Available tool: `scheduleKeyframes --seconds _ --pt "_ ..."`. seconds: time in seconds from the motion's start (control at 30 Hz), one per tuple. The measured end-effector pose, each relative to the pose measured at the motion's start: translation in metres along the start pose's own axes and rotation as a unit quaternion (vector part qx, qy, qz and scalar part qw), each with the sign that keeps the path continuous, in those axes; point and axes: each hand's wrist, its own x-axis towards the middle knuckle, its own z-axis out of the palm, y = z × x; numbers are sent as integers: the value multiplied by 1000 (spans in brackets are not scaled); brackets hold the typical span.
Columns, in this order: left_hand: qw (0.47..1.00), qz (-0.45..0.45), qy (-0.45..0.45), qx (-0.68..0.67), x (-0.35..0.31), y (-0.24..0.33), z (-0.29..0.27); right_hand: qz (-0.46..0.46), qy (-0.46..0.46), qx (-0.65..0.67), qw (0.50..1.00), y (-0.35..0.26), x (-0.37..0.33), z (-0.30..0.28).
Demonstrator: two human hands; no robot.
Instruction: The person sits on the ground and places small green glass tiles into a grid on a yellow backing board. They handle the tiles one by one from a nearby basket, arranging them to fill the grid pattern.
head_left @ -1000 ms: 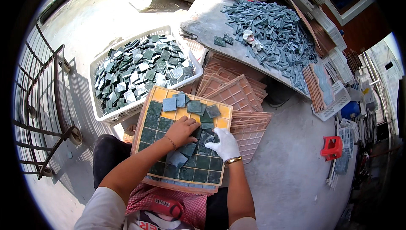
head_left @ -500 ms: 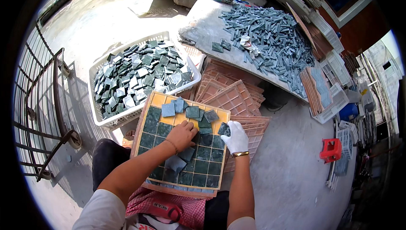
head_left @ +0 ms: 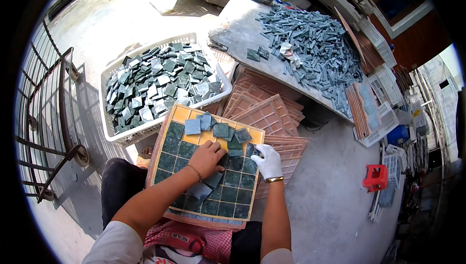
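Note:
A yellow tray with a raised square grid (head_left: 179,113) lies across my lap, most of its cells filled with dark green square stone tiles (head_left: 233,179). My left hand (head_left: 206,158), bare, rests over the middle of the tray with fingers bent together; whatever is under the fingertips is hidden. My right hand (head_left: 269,162), in a white glove, pinches a dark square tile (head_left: 251,150) over a cell at the tray's right edge. Loose tiles (head_left: 221,130) lie on the upper rows. Others (head_left: 200,190) sit on the filled cells below my left wrist.
Beyond the tray, a white plastic crate (head_left: 106,118) is heaped with square tiles. Reddish gridded trays (head_left: 272,113) are stacked beside it. A stone slab table (head_left: 233,31) bears a pile of narrow stone strips (head_left: 315,40). A metal rack (head_left: 53,118) stands left, a red stool (head_left: 375,177) right.
The tile in my right hand has come down and a little left, to the cell at the tray's edge. My left hand has barely moved.

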Motion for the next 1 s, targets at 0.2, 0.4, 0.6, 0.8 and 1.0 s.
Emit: scheduleKeyframes --seconds 0.2,0.4,0.6,0.8,1.0 --pt "1000 -13 17 23 -3 4 5 -39 66 -40 996 -33 20 11" --pt "998 -52 31 22 1 16 3 156 -4 -95 983 -60 50 14" --pt "996 -76 45 24 -1 22 4 99 9 12 995 -48 13 -17" --pt "996 -76 51 -2 -3 17 10 71 -160 -8 985 -68 -2 -27" --pt "997 -62 40 16 -2 16 7 -108 -126 -89 982 -55 51 8"
